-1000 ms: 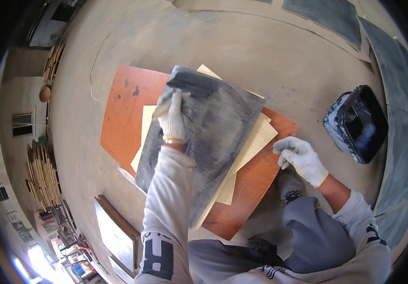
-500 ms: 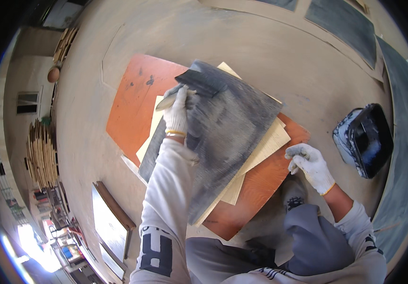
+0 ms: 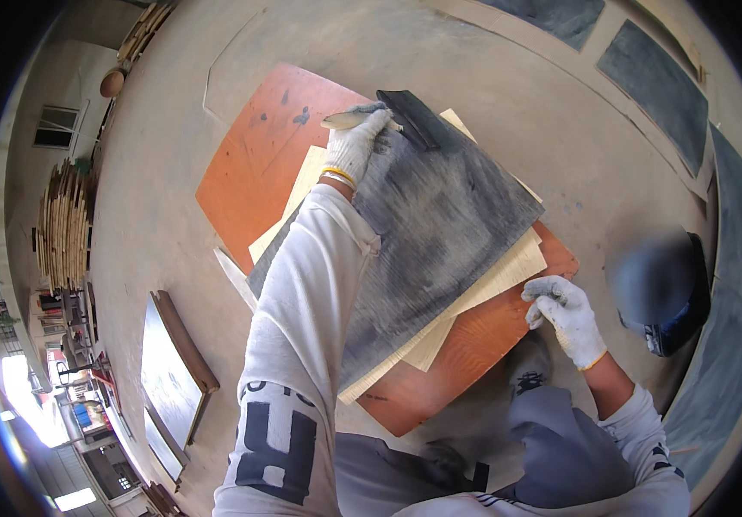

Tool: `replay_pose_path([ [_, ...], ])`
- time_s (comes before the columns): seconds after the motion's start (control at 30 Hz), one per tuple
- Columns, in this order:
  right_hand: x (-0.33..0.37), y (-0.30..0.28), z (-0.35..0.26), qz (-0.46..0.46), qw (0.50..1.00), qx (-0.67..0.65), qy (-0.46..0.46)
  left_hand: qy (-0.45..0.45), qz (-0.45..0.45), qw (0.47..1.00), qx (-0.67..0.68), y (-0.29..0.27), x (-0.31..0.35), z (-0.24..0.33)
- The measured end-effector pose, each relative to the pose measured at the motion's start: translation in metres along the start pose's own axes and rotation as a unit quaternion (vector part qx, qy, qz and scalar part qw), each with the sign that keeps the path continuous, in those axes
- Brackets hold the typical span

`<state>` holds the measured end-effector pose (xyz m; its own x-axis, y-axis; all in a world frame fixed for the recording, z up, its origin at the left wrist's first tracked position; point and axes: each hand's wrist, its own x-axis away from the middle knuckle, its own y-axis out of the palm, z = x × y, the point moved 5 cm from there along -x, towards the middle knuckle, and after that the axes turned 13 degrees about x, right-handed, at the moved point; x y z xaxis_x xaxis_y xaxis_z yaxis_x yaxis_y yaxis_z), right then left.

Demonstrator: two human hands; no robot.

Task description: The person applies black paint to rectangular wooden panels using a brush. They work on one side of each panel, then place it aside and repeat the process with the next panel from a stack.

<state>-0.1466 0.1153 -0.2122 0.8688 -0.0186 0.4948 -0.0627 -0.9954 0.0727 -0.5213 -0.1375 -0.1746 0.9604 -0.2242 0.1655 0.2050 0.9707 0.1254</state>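
My left hand (image 3: 354, 146), in a white knit glove smudged with dark colour, grips a wide flat brush (image 3: 411, 119). Its pale handle sticks out past the fingers, and its dark head rests near the far edge of a board (image 3: 440, 220). That board carries streaky grey-black colour over its upper face. My right hand (image 3: 567, 319), also gloved, hovers over the right side with fingers loosely curled and nothing visible in them. Under the dark board lie pale yellow sheets (image 3: 440, 338), set at an angle. Beneath those is an orange-brown panel (image 3: 246, 177).
A black tub (image 3: 685, 319) stands right of my right hand, partly blurred. Dark-coated panels (image 3: 655, 95) lie on the floor at the far right. Leaning boards (image 3: 168, 375) are at the left, with stacked wooden strips (image 3: 62, 228) beyond. My bent knee (image 3: 561, 431) is close to the panel.
My left hand has pushed the brush farther away and slightly right along the dark board. The right hand keeps its loose curl. The whole view has shifted a little.
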Motion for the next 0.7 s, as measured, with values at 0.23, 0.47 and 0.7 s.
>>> replay_pose_path([
  [0.23,0.003,-0.004,0.001,-0.003,1.000,-0.010,-0.020,-0.037,0.037,0.996,0.077,-0.039,0.066,-0.029],
  [0.47,0.004,-0.007,0.006,0.017,0.999,0.028,-0.003,-0.040,0.121,0.987,0.094,-0.049,0.232,-0.026],
  [0.7,0.004,-0.006,0.000,0.025,0.999,0.028,-0.025,0.036,0.363,0.926,0.097,-0.141,0.296,-0.040],
])
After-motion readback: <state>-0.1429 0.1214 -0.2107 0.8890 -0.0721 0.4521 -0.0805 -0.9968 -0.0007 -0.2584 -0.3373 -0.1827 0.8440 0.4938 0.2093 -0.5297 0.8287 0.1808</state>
